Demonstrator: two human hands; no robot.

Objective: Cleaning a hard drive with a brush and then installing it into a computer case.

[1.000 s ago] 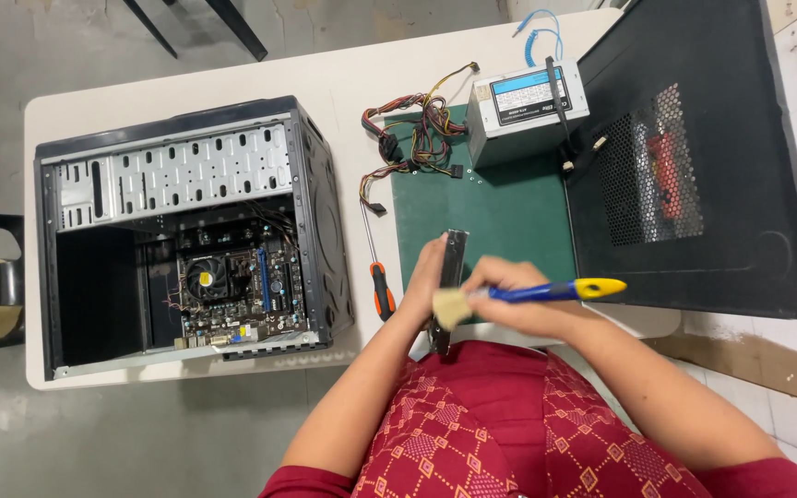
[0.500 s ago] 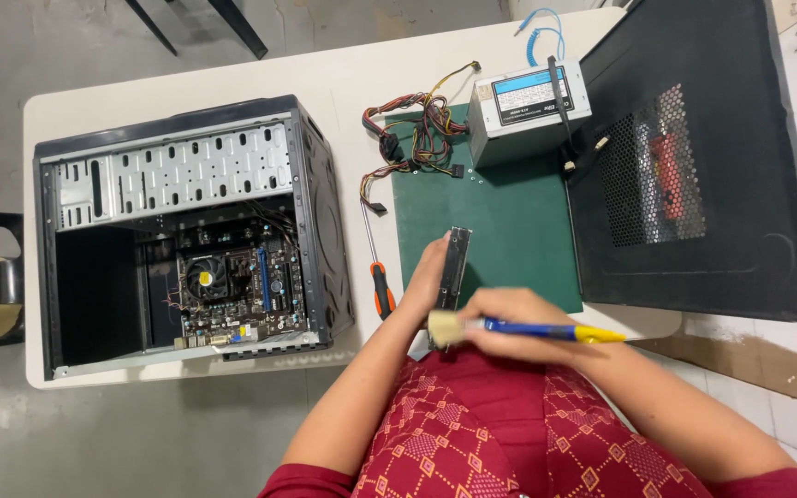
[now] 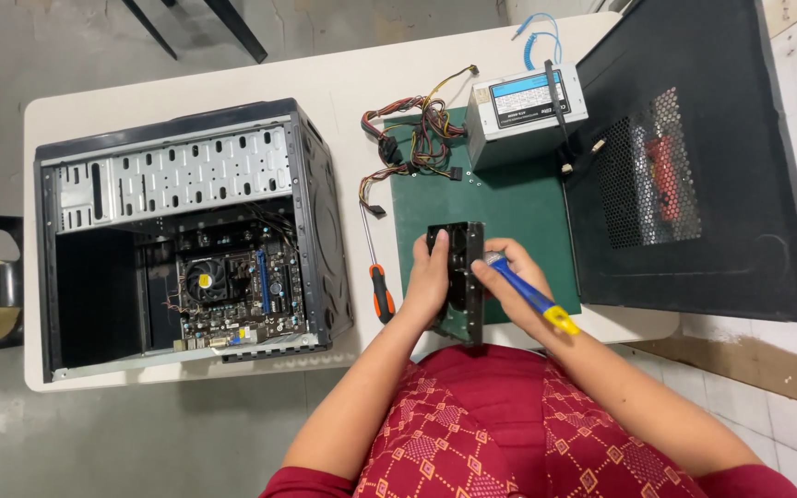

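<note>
My left hand (image 3: 429, 278) grips a black hard drive (image 3: 461, 277) standing on its edge over the green mat (image 3: 509, 212), near the table's front edge. My right hand (image 3: 514, 277) holds a brush with a blue and yellow handle (image 3: 534, 297), its head pressed against the drive's right face. The bristles are hidden behind the drive and my fingers. A screwdriver with an orange and black handle (image 3: 379, 286) lies just left of my left hand.
An open computer case (image 3: 186, 235) with its motherboard showing lies on the left of the white table (image 3: 343, 88). A grey power supply (image 3: 526, 111) with loose cables (image 3: 417, 138) sits at the mat's far end. The black side panel (image 3: 694, 166) lies on the right.
The brush has turned from lying across the drive's near end to angling up against its right side. My hands and the drive sit slightly farther onto the mat.
</note>
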